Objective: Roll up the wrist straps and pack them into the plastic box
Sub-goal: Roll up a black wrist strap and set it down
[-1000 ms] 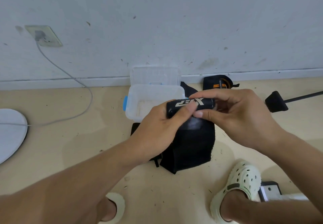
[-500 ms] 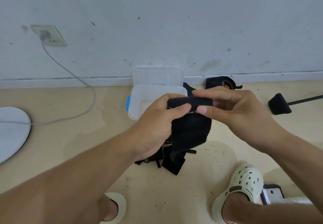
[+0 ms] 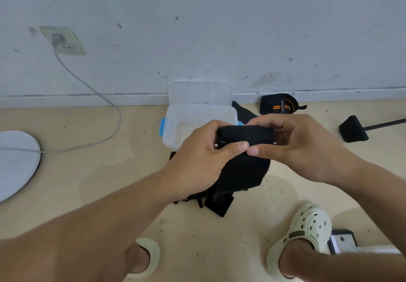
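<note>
I hold a black wrist strap (image 3: 246, 136) in front of me, its top part wound into a roll and its loose end (image 3: 243, 171) hanging down. My left hand (image 3: 197, 158) grips the roll's left end, thumb on the front. My right hand (image 3: 296, 145) pinches the right end. Behind the roll stands the clear plastic box (image 3: 197, 114) with blue latches, open, its lid (image 3: 200, 92) leaning on the wall. A second strap (image 3: 280, 103) with orange stripes lies by the wall. More black straps (image 3: 217, 202) lie on the floor under my hands.
A grey cable (image 3: 87, 88) runs from a wall socket (image 3: 62, 39) to a white round disc (image 3: 15, 160) at the left. A black foot on a rod (image 3: 353, 128) lies at the right. My two feet in pale clogs (image 3: 307, 226) stand below, beside a small device (image 3: 342, 241).
The roll has grown thicker as both hands turned it, and the white lettering has rolled out of sight. The hanging end has become shorter and lifted off the floor.
</note>
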The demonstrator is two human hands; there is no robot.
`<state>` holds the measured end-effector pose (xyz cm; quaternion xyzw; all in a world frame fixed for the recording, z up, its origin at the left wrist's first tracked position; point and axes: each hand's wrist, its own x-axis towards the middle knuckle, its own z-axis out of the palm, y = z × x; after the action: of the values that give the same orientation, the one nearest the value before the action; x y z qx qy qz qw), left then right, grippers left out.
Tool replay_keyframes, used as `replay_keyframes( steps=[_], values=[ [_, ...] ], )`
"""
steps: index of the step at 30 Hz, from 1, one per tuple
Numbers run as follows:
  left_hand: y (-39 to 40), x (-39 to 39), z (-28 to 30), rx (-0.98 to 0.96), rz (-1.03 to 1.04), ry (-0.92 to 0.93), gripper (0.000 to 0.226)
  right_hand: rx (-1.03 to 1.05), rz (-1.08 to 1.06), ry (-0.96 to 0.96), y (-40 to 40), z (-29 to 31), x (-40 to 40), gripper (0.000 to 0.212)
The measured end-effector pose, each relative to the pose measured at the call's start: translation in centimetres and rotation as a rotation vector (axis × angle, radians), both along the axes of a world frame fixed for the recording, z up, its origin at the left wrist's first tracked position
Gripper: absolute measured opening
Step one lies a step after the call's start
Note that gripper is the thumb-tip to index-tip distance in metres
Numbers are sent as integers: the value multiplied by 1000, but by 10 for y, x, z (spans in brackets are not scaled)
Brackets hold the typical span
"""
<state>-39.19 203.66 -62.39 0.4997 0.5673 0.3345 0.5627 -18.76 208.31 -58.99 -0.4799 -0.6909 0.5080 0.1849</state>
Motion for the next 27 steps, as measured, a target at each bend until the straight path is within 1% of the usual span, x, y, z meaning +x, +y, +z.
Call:
replay_keyframes(
  steps=[3,4,6,8,9,11,12,13,16,17,19,22,23,25,27],
  values=[
    [-2,4,-1,-38,24,-59,50,141,14,-128,-1,-2,2,21],
    [-2,5,-2,-49,29,-76,51,196,19,-144,-2,-3,1,19],
    [-1,7,-1,-72,31,-113,45,303,24,-119,-4,-6,1,18],
    [1,8,2,-142,68,-217,46,415,11,-102,-7,-11,0,22],
    [1,9,4,-189,93,-275,47,460,-6,-92,-8,-14,0,27],
    [2,11,6,-224,122,-317,39,513,-53,-62,-12,-20,-2,36],
    [3,12,5,-216,130,-309,31,501,-80,-44,-13,-23,-2,38],
    [3,12,5,-203,131,-295,23,443,-107,-12,-13,-25,-3,39],
    [5,9,1,-154,133,-292,12,104,-155,188,-7,-20,-2,38],
    [5,8,1,-142,134,-304,13,56,-155,231,-5,-17,0,34],
    [6,6,4,-133,112,-334,20,90,-156,246,-3,-15,0,27],
    [6,6,7,-178,99,-419,24,274,-171,238,-8,-16,-6,22],
    [6,6,9,-206,104,-440,28,320,-183,237,-9,-18,-7,27],
    [7,8,11,-260,121,-448,37,345,-226,228,-10,-21,-5,41],
    [6,9,10,-261,150,-419,31,326,-204,190,-9,-20,-5,43]
  ],
)
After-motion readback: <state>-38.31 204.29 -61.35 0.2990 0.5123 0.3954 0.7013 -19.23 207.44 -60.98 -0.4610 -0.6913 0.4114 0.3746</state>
